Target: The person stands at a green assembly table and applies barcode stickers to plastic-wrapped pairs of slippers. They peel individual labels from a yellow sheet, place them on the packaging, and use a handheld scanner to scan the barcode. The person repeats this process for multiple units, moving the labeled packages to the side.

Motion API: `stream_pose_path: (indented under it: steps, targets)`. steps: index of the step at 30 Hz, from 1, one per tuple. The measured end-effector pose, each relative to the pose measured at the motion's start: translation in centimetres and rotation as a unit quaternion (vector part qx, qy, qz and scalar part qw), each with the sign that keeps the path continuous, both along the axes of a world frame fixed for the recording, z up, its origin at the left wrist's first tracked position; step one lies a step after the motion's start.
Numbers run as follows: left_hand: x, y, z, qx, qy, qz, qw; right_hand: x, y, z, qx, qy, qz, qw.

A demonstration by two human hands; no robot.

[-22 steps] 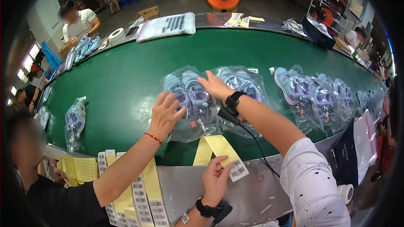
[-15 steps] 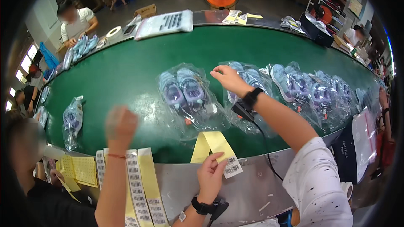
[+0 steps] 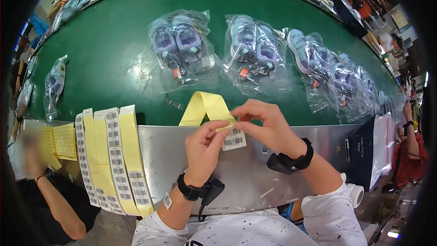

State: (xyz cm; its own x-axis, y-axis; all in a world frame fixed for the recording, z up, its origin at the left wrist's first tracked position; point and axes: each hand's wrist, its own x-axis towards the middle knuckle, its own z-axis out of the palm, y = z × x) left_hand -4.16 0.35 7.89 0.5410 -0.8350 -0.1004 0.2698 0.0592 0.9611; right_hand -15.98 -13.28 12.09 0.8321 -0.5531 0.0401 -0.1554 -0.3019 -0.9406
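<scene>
A yellow label strip (image 3: 198,105) with white barcode labels (image 3: 234,142) arches over the near edge of the green table. My left hand (image 3: 203,150) is closed, pinching the strip near its labelled end. Thumb and fingertips of my right hand (image 3: 268,123) meet at the top edge of the same label end, right beside the left fingertips; what exactly they grip is partly hidden. Just beyond the hands lie two bagged pairs of blue and purple shoes, one left pair (image 3: 177,41) and one right pair (image 3: 255,48), in clear plastic.
More bagged shoes (image 3: 332,68) line the right side; a single bag (image 3: 55,84) lies left. Several label strips (image 3: 116,150) hang over the metal edge (image 3: 173,164). A dark box (image 3: 362,155) stands right. A co-worker's arm (image 3: 54,200) is at the left.
My right hand has left the bagged shoes and come back to the label strip beside my left hand. The view has tilted downward. The co-worker's hand has moved left, away from the table.
</scene>
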Motion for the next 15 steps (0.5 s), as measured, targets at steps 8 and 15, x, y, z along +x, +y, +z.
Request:
stream_pose_path:
  steps: [8,15]
  targets:
    - [-0.2,0.0,0.1,0.003,-0.029,-0.018,0.999,-1.1,0.7,0.2,-0.108,-0.012,-0.016,0.994]
    - [-0.2,0.1,0.7,-0.038,-0.095,-0.026,0.994,-1.4,0.0,0.1,0.115,-0.001,-0.009,0.993]
